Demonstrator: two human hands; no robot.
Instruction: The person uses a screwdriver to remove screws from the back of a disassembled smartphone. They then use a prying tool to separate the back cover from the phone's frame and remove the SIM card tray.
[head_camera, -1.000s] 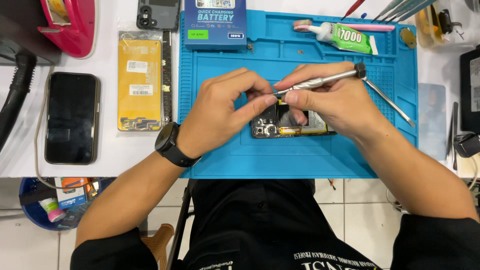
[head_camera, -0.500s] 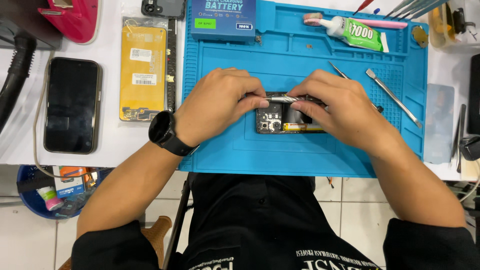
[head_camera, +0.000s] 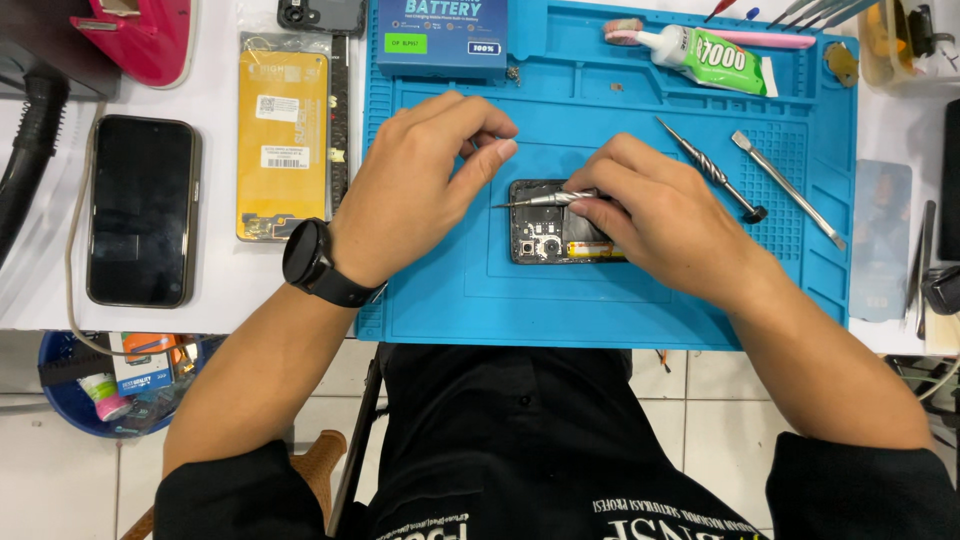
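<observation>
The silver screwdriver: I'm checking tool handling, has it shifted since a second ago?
Yes. The silver screwdriver now lies nearly flat over the opened dark phone; earlier it angled up past the right hand toward the blue mat's right side.

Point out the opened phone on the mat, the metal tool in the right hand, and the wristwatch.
opened phone (head_camera: 540, 245): head view, exposed camera end.
metal tool (head_camera: 540, 199): head view, middle of its shaft.
wristwatch (head_camera: 306, 254): head view, black dial on the left wrist.
</observation>
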